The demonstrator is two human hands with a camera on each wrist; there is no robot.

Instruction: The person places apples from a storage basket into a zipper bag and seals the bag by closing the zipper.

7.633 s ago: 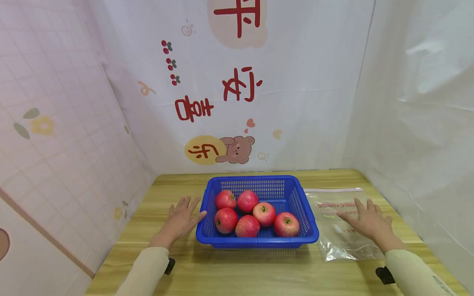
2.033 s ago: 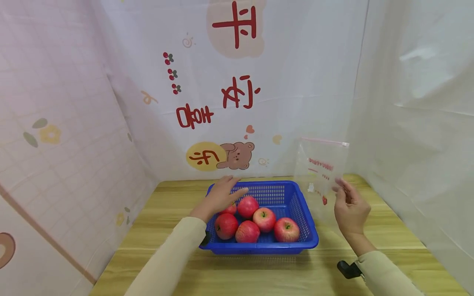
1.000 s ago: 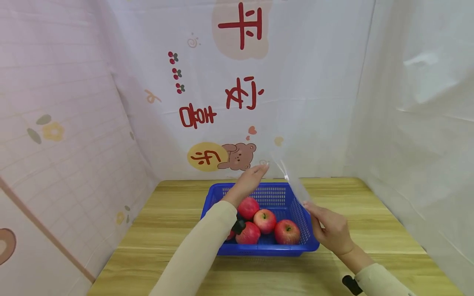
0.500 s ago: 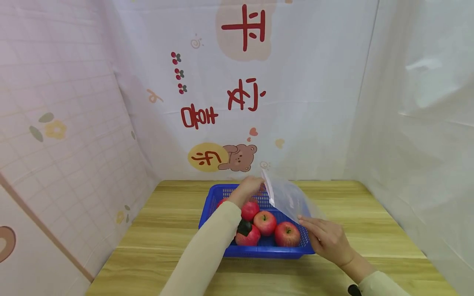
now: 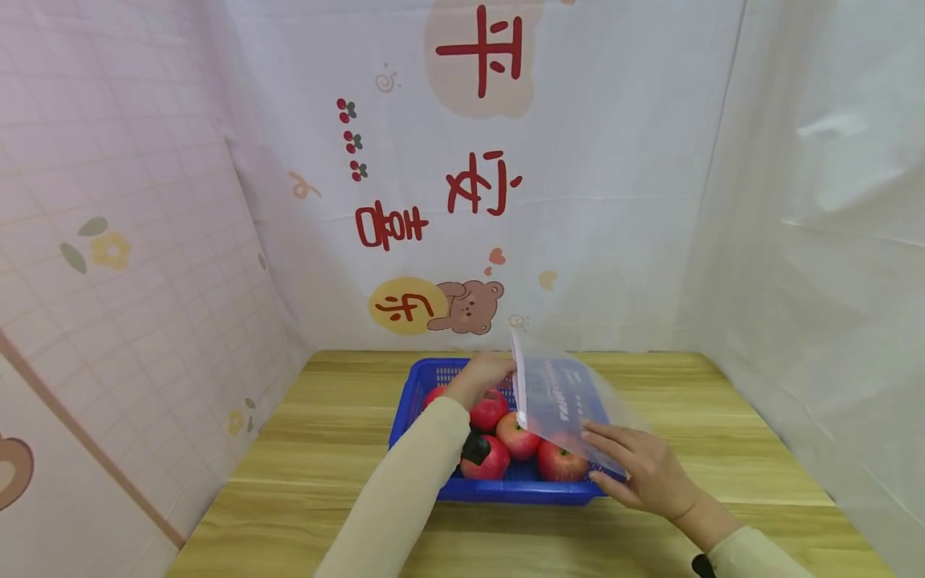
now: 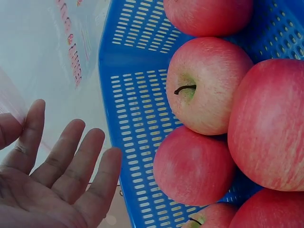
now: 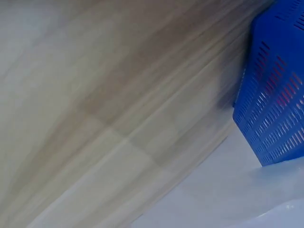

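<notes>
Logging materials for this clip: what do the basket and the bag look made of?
Basket: blue moulded plastic, slightly glossy, with slotted walls. Bag: thin clear plastic film; apples show through it, and it carries faint print. Table: light wood grain, possibly laminate.
</notes>
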